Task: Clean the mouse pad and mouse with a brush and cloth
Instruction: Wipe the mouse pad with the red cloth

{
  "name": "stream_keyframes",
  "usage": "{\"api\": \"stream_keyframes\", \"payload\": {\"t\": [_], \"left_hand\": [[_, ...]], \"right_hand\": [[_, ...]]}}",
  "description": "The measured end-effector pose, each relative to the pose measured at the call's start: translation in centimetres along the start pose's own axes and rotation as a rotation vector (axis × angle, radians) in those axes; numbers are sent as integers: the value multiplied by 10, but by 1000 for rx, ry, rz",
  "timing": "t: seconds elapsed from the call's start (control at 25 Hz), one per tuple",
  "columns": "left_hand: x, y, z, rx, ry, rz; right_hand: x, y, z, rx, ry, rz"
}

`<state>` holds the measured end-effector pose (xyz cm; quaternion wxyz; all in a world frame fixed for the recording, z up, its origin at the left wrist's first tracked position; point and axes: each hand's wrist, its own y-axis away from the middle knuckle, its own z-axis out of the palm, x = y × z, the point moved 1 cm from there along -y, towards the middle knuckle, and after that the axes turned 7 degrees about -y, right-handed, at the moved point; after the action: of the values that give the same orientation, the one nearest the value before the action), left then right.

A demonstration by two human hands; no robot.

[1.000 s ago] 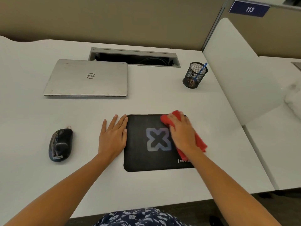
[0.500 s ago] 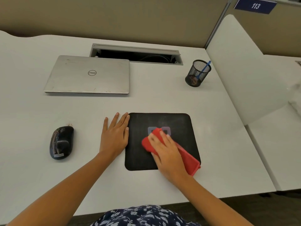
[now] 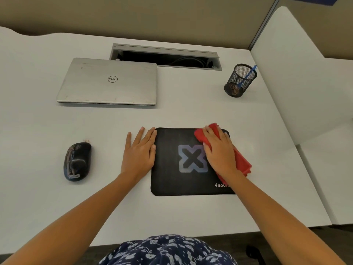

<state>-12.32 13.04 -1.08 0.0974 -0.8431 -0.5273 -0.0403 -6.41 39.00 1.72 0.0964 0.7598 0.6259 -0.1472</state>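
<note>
A black mouse pad [image 3: 172,180] with a pale X logo lies on the white desk [image 3: 172,115]. My right hand [image 3: 219,152] presses a folded red cloth [image 3: 241,162] flat onto the pad's far right corner, fingers stretched out over it. My left hand [image 3: 140,152] lies flat on the desk with its thumb side on the pad's left edge. A black mouse [image 3: 77,161] sits on the desk to the left of my left hand. A blue brush [image 3: 247,74] stands in a black mesh cup [image 3: 239,81] at the back right.
A closed silver laptop [image 3: 108,82] lies at the back left. Behind it an open cable slot [image 3: 166,57] is cut into the desk. A white divider panel [image 3: 298,77] rises along the desk's right side.
My right hand slid the red cloth from the pad's near middle up to its far right corner, uncovering the X logo. My left hand stayed in place.
</note>
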Motion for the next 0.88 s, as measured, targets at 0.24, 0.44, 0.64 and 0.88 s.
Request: {"api": "stream_keyframes", "payload": {"t": [0.24, 0.44, 0.64, 0.88], "left_hand": [[0, 0, -1, 3, -14, 0], [-1, 0, 0, 7, -6, 7], [-2, 0, 1, -6, -2, 3], [-2, 0, -2, -11, 3, -4]], "right_hand": [[-73, 12, 22, -53, -30, -257], [-51, 82, 15, -178, -24, -426], [21, 82, -13, -136, 25, -233], [-3, 2, -3, -12, 27, -35]]}}
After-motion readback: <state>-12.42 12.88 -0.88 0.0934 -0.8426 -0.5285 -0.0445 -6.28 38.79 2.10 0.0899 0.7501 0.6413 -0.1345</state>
